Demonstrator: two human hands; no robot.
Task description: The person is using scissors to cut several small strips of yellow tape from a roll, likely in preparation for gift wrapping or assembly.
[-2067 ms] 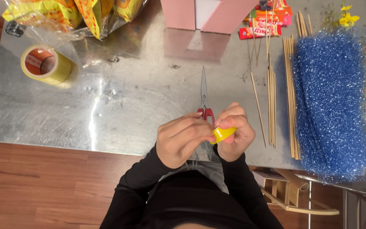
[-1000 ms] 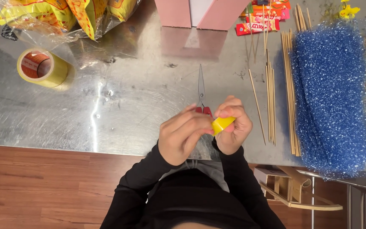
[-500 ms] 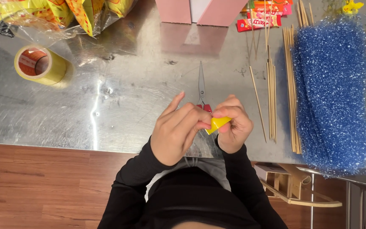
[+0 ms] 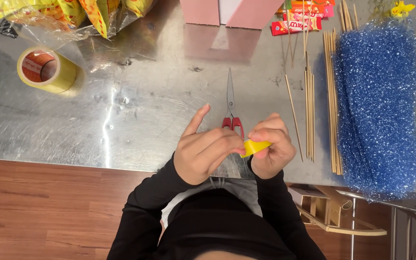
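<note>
Both hands met at the near edge of the metal surface point(image 4: 121, 120). The right hand point(image 4: 271, 149) pinched a small yellow roll point(image 4: 256, 147); the left hand point(image 4: 205, 151), index finger newly lifted toward 12 o'clock, picked at it. Red-handled scissors point(image 4: 230, 108) lay just beyond.

Lying on the table point(image 4: 121, 120): tape roll point(image 4: 46, 70) at far left, scissors point(image 4: 230, 103) in the middle just behind both hands, sticks point(image 4: 333, 96) to their right, tinsel sheet point(image 4: 381, 106) beyond the sticks
</note>
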